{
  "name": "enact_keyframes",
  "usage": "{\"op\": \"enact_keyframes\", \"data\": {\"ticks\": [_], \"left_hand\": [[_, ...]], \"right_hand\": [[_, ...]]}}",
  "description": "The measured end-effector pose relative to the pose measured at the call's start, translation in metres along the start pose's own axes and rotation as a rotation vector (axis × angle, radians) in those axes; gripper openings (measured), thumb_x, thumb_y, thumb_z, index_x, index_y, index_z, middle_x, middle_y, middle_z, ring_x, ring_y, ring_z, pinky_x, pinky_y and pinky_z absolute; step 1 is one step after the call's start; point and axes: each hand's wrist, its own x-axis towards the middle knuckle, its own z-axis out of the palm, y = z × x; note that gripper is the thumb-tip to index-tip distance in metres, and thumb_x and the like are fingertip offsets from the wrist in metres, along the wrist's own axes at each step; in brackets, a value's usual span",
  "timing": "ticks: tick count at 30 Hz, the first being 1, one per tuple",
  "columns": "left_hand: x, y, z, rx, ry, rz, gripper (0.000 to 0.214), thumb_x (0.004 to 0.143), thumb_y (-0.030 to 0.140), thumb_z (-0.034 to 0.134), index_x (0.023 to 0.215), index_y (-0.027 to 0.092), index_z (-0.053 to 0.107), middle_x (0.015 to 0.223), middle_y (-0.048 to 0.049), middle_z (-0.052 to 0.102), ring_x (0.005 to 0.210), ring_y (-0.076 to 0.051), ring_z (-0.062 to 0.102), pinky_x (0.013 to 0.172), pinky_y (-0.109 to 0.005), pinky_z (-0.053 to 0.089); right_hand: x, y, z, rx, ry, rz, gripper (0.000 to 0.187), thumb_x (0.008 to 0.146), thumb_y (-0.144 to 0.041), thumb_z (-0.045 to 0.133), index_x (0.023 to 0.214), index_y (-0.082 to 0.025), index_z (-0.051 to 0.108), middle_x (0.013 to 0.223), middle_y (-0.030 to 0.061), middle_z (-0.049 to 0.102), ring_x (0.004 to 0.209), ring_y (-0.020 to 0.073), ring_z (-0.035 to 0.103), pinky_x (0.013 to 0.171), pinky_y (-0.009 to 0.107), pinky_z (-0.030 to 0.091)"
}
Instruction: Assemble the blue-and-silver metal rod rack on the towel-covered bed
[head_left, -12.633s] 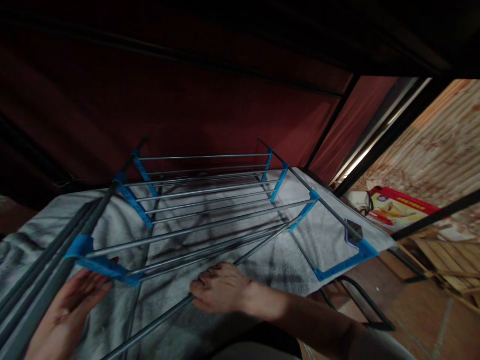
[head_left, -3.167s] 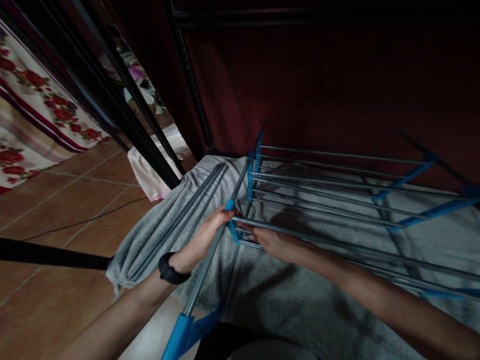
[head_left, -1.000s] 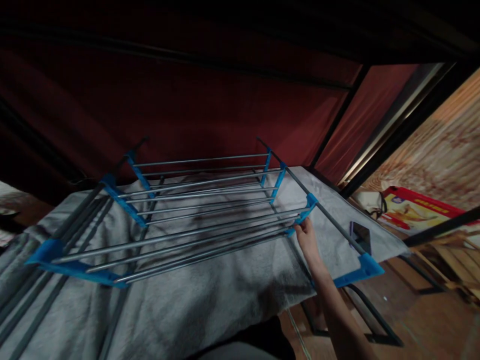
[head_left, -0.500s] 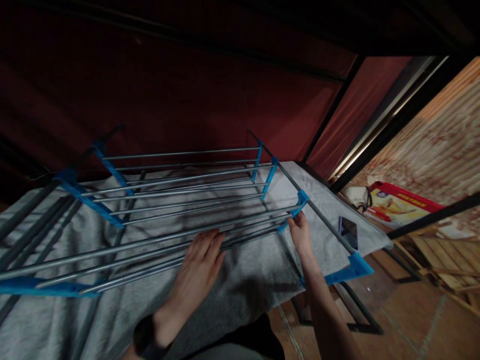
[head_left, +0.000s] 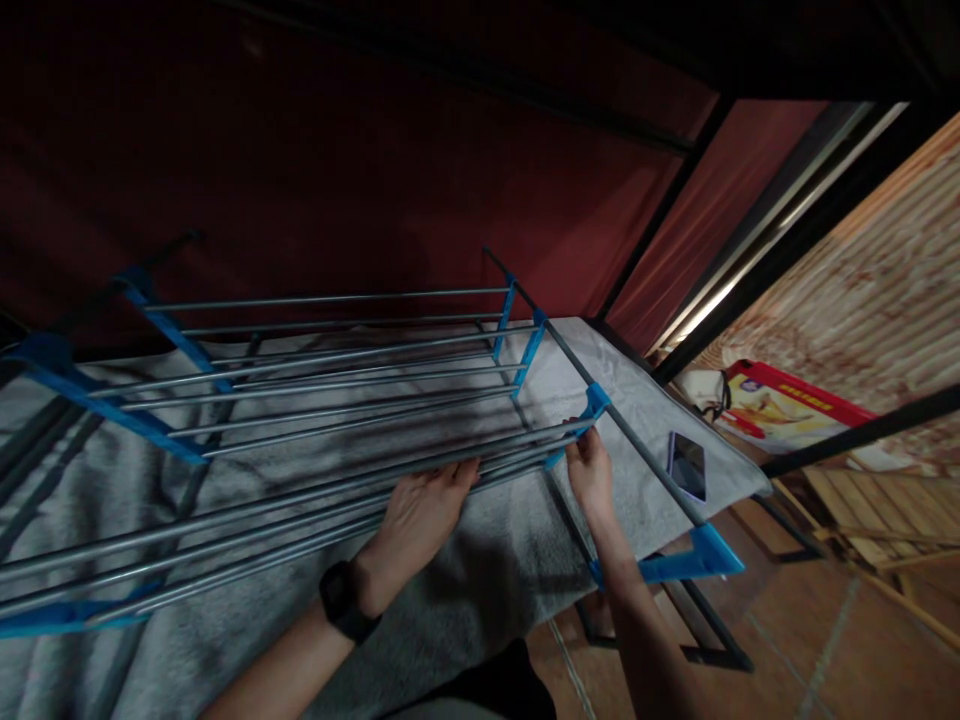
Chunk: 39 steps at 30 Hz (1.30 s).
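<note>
Rack [head_left: 337,375] lies across the middle of the grey cloth [head_left: 465,590], its far rails seated in blue brackets [head_left: 112,410]. Left hand [head_left: 420,505] curls its fingers round the near rails [head_left: 300,505]. Right hand [head_left: 591,470] pinches the end bracket [head_left: 592,400] toward the cloth's right edge. Judged: mostly assembled, this joint unfinished.

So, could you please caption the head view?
Left hand and right hand on the near rods of a drying rack over a grey towel.
</note>
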Motion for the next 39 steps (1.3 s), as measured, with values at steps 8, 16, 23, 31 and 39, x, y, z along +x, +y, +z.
{"op": "enact_keyframes", "data": {"ticks": [8, 16, 23, 31, 39], "left_hand": [[0.005, -0.002, -0.007, -0.037, -0.064, -0.056, 0.036, 0.103, 0.022, 0.049, 0.138, 0.026, 0.061, 0.115, -0.0092, 0.078, 0.101, -0.027, 0.076, 0.085, -0.038, 0.060], [0.008, -0.003, -0.012, -0.045, -0.130, -0.077, 0.036, 0.106, 0.026, 0.044, 0.137, 0.027, 0.062, 0.104, -0.0092, 0.080, 0.095, -0.028, 0.078, 0.081, -0.038, 0.060], [0.007, -0.002, -0.012, -0.039, -0.143, -0.081, 0.038, 0.105, 0.023, 0.044, 0.139, 0.028, 0.061, 0.108, -0.0087, 0.080, 0.095, -0.026, 0.078, 0.082, -0.036, 0.059], [0.008, -0.002, -0.010, 0.005, -0.123, -0.056, 0.036, 0.105, 0.020, 0.042, 0.134, 0.024, 0.063, 0.101, -0.0089, 0.080, 0.088, -0.026, 0.078, 0.075, -0.035, 0.059], [0.009, -0.002, -0.007, 0.016, -0.114, -0.053, 0.036, 0.104, 0.019, 0.045, 0.134, 0.024, 0.063, 0.101, -0.0104, 0.079, 0.092, -0.025, 0.077, 0.080, -0.034, 0.059]], "right_hand": [[-0.001, -0.008, -0.001, -0.044, -0.004, 0.040, 0.028, 0.092, -0.039, 0.055, 0.110, -0.021, 0.065, 0.108, 0.0116, 0.073, 0.100, 0.0264, 0.069, 0.093, 0.039, 0.054], [-0.001, -0.016, -0.001, -0.125, -0.003, 0.078, 0.028, 0.091, -0.040, 0.053, 0.107, -0.020, 0.064, 0.104, 0.0112, 0.073, 0.096, 0.0260, 0.069, 0.088, 0.037, 0.052], [-0.002, -0.022, -0.001, -0.210, 0.004, 0.065, 0.027, 0.093, -0.039, 0.050, 0.106, -0.019, 0.064, 0.094, 0.0100, 0.073, 0.088, 0.0254, 0.068, 0.079, 0.034, 0.051], [-0.007, -0.020, 0.003, -0.244, 0.066, 0.010, 0.019, 0.095, -0.038, 0.049, 0.096, -0.023, 0.062, 0.081, 0.0056, 0.069, 0.076, 0.0245, 0.065, 0.071, 0.032, 0.048], [-0.008, -0.023, 0.008, -0.283, 0.105, 0.038, 0.017, 0.093, -0.037, 0.048, 0.090, -0.024, 0.058, 0.079, 0.0062, 0.067, 0.075, 0.0247, 0.063, 0.072, 0.033, 0.047]]}}
